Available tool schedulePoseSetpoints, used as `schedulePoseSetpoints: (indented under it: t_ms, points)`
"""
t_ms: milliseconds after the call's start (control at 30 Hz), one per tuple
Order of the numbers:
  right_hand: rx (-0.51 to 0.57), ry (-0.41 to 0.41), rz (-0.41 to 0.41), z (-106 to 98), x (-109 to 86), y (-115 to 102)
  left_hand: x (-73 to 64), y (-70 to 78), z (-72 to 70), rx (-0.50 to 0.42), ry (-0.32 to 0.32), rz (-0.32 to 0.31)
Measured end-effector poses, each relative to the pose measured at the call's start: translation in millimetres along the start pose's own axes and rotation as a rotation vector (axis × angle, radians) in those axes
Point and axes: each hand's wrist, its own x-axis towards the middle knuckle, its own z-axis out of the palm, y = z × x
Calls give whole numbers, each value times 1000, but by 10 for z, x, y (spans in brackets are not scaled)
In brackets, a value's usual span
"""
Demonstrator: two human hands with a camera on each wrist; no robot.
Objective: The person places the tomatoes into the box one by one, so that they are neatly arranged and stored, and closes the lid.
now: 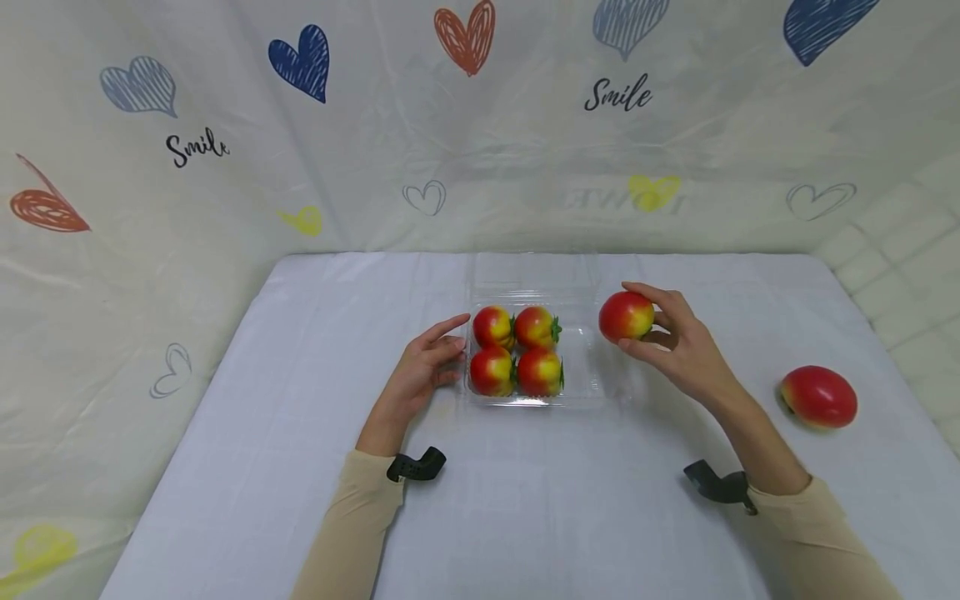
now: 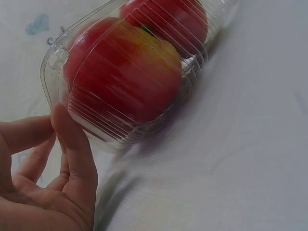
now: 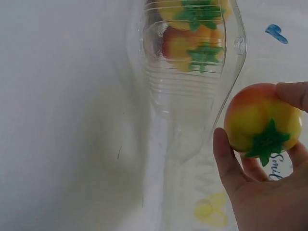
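My right hand (image 1: 678, 342) grips a red-and-yellow tomato-like fruit (image 1: 626, 316) between thumb and fingers, raised beside the right end of a clear plastic clamshell box (image 1: 585, 375). The green star-shaped calyx of this fruit (image 3: 262, 120) faces the right wrist camera. At the box's left edge, my left hand (image 1: 422, 367) pinches the rim with thumb and index finger; in the left wrist view the fingertips (image 2: 60, 113) meet at its corner. Several matching fruits (image 1: 491, 371) sit in two rows in the box's left part.
Another red fruit (image 1: 819, 397) lies on its side on the white-covered table (image 1: 562, 517), right of my right forearm. The transparent lid (image 1: 532, 275) stands raised behind the box. A curtain printed with hearts (image 1: 510, 142) hangs beyond the table's back edge.
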Motion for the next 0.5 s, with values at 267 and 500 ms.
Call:
schedulePoseSetpoints:
  t_ms: [267, 500]
  points:
    - [-11, 19, -36, 32, 22, 28, 5, -6, 5, -2, 1, 1]
    - [-49, -6, -6, 61, 39, 18, -5, 7, 11, -16, 1, -2]
